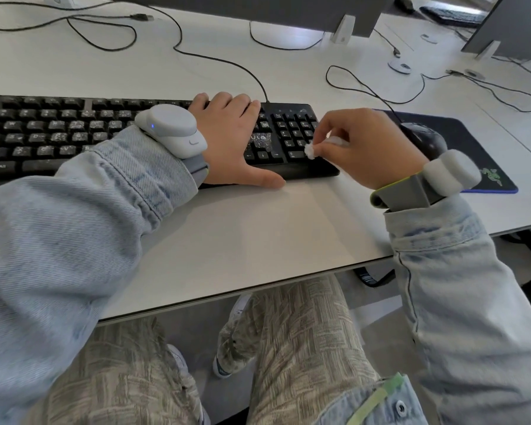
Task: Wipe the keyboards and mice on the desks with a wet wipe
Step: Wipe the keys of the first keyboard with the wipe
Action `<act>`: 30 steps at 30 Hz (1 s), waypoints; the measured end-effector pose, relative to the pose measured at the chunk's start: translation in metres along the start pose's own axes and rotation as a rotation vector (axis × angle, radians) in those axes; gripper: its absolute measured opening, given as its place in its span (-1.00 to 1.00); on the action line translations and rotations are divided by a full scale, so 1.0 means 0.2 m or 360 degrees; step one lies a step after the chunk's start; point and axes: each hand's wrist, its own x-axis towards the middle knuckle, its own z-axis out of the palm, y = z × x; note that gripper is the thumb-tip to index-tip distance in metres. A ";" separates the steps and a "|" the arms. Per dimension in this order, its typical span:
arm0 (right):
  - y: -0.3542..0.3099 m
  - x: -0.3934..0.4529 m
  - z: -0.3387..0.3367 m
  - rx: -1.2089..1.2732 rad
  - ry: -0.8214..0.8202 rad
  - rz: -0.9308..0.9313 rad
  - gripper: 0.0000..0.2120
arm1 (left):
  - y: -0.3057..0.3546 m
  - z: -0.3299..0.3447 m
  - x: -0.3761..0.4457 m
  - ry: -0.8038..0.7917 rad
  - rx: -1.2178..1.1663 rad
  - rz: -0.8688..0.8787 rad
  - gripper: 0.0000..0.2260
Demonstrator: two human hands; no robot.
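Note:
A black keyboard (74,133) lies across the white desk (258,228). My left hand (230,139) rests flat on its right part, fingers over the far edge and thumb along the near edge. My right hand (365,145) hovers over the number pad and pinches a small bunched white wet wipe (311,150) between thumb and fingers. A black mouse (423,136) sits on a dark mouse pad (472,148) to the right, partly hidden behind my right hand.
Black cables (178,41) loop over the desk behind the keyboard. Monitor stands (344,29) rise at the back. Another keyboard (451,16) and mouse (404,2) lie on the far desk at the upper right. My legs are under the desk edge.

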 end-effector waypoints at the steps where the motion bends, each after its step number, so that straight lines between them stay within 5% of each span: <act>1: 0.02 -0.01 -0.01 -0.0021 -0.0005 0.0026 -0.86 | 0.00 0.00 0.00 0.0002 -0.0002 0.0000 0.25; 17: -0.12 0.39 0.07 -0.0143 0.0298 -0.0079 -0.89 | 0.00 -0.02 -0.01 -0.0042 -0.0045 -0.0026 0.30; 30: -0.19 0.35 0.06 -0.0312 -0.0055 -0.0145 -0.86 | 0.00 -0.01 0.00 -0.0042 -0.0052 -0.0063 0.32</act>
